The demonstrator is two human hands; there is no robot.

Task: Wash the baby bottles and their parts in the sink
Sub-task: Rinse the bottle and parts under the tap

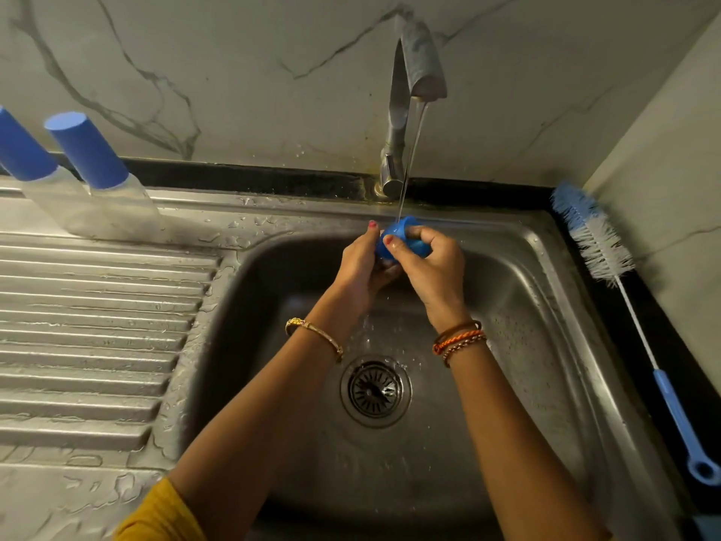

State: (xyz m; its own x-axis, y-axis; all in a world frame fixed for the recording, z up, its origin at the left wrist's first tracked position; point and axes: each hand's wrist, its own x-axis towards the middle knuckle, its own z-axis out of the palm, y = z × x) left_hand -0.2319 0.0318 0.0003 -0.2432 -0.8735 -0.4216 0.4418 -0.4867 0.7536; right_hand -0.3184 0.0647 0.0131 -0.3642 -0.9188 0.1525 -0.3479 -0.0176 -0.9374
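A blue bottle cap (404, 238) sits under the thin stream of water from the tap (396, 123), over the back of the steel sink (538, 306). My left hand (361, 267) and my right hand (437, 267) both grip the cap, fingers curled round it. Something small and pale shows below the cap between my hands; what it is cannot be told. Two clear baby bottles with blue caps, one (27, 169) at the far left and the other (105, 177) beside it, stand on the draining board.
A blue and white bottle brush (624, 294) lies along the black counter edge at the right. The ribbed draining board (86, 337) fills the left side and is wet. The drain (375, 391) sits in the sink's middle. A marble wall rises behind.
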